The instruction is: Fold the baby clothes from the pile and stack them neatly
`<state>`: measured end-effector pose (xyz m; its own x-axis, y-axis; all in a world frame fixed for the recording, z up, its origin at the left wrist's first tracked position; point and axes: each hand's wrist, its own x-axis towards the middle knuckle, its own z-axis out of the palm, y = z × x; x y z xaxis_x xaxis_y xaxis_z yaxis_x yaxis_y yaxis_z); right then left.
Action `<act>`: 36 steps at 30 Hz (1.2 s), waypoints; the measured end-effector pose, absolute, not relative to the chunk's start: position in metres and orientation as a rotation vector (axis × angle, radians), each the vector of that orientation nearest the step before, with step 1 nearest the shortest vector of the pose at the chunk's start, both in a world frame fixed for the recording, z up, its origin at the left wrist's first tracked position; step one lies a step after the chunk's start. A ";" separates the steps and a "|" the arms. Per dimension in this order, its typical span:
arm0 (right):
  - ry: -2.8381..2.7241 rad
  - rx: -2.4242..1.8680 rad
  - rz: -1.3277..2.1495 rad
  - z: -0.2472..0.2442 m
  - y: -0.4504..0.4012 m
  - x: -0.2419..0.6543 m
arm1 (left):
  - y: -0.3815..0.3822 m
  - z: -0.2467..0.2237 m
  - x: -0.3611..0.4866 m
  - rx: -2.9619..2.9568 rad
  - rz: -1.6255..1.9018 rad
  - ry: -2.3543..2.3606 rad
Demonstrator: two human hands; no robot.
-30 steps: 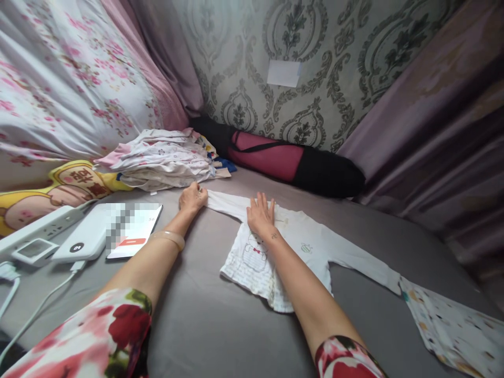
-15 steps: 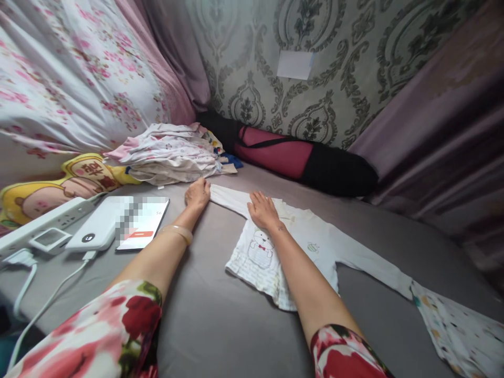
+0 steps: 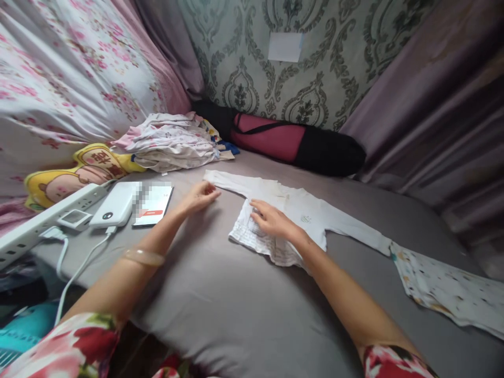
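A small white long-sleeved baby shirt (image 3: 291, 210) lies spread on the grey bed sheet (image 3: 205, 294), its sleeves stretched out to both sides. My left hand (image 3: 200, 198) is just in front of the left sleeve's cuff, fingers loosely apart and nothing in them. Over the left part of the shirt's body is my right hand (image 3: 271, 218), its fingers slightly bent and spread; whether it touches the cloth I cannot tell. It covers most of the printed animal figure. Beyond the right cuff lies a white patterned garment (image 3: 444, 289).
A heap of clothes (image 3: 177, 142) lies at the back left, beside a yellow plush pillow (image 3: 79, 173). A red and black long bag (image 3: 271, 139) rests along the wall. At left are a phone (image 3: 157, 206), a white power bank (image 3: 117, 205) with a cable and a power strip (image 3: 51, 218).
My left hand has let go of the left cuff and drawn back towards me, its fingers opening. My right hand has lifted from flat on the shirt's shoulder and moved nearer. The view has shifted.
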<state>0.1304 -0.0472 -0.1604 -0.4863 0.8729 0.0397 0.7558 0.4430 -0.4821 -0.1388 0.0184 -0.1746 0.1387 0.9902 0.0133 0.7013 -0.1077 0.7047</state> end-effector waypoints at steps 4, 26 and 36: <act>-2.502 -1.403 0.674 -0.164 -0.100 0.133 | -0.041 -0.171 -0.125 1.834 0.384 1.119; -2.584 -1.525 0.619 -0.176 -0.122 0.126 | -0.086 -0.202 -0.098 2.405 0.648 1.294; -2.519 -1.614 0.480 -0.180 -0.062 0.097 | -0.089 -0.201 -0.096 2.490 0.724 1.105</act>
<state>0.0972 -0.0618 -0.1804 -0.4280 0.9007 -0.0751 0.8652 0.3843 -0.3222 -0.0959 -0.0888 -0.2006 0.5722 0.7561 0.3175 0.5934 -0.6490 0.4761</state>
